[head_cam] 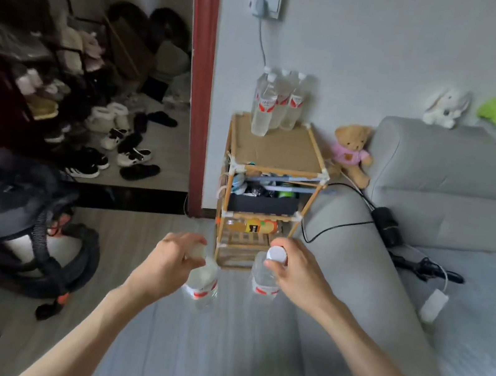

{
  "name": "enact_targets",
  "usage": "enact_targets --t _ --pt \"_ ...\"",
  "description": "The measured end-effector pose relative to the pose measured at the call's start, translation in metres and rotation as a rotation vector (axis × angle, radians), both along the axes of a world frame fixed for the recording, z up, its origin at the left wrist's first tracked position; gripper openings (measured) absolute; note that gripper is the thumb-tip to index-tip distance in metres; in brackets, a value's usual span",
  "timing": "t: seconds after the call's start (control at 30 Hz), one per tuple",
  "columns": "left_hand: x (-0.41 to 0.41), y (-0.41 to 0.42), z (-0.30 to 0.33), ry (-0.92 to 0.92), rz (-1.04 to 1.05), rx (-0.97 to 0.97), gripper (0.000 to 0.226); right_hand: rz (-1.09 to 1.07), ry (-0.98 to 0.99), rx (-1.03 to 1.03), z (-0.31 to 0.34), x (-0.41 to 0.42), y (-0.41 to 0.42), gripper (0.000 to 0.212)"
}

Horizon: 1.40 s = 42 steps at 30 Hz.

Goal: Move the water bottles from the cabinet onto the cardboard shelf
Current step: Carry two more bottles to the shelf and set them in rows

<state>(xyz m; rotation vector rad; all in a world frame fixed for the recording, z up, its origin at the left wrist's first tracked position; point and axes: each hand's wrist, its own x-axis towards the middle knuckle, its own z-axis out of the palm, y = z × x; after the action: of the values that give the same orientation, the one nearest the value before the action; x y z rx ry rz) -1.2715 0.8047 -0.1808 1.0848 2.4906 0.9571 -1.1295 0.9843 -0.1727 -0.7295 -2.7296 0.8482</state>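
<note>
- Hands were out in front of the person, low over the grey floor, and each one held a water bottle by its top.
- The left hand (174,257) had its fingers curled tight round the neck of the left bottle (203,282). This bottle hung down from the hand, and its cap was hidden under the fingers.
- The right hand (295,269) pinched the right bottle (264,279) just under its white cap (277,253). Fingers and thumb were wrapped round the neck, and the cap showed on top.
- Both bottles were clear with a red and white label, and they were a bit blurry.
- The cardboard shelf (279,150) stood ahead of the hands, against the white wall, between a red door frame (197,81) and a grey sofa (456,190).
- A bunch of standing bottles (275,104) was already on the top board of the shelf, at its back left corner, close to the wall. They stood upright and touched each other. The rest of the top board was bare brown card.
- Lower down in the shelf sat a dark box (262,203) of small stuff, and under that an orange juice bottle (250,225) lay on its side.
- A teddy bear (352,153) in a pink top leaned on the sofa, just beside the shelf.
- A black vacuum cleaner (15,214) sat on the floor at the left.
</note>
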Motion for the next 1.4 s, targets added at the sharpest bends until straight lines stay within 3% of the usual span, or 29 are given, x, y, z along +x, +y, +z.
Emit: enact_targets --t 0.27,0.7,0.93,1.4 --pt "-0.096 0.141 0.041 0.0 -0.034 0.144 0.029 -0.059 0.187 0.039 0.035 -0.092 0.136 0.026" --pt "-0.259 0.353 0.064 0.038 -0.182 0.187 0.031 -0.084 0.12 0.136 0.061 -0.248 0.328 0.025" --pt "-0.303 0.426 0.052 0.015 -0.115 0.136 0.032 -0.112 0.077 0.052 0.05 -0.314 0.406 0.025" --pt "-0.338 0.521 0.04 -0.024 0.131 -0.032 0.031 0.202 -0.004 -0.083 0.03 -0.392 0.507 0.028"
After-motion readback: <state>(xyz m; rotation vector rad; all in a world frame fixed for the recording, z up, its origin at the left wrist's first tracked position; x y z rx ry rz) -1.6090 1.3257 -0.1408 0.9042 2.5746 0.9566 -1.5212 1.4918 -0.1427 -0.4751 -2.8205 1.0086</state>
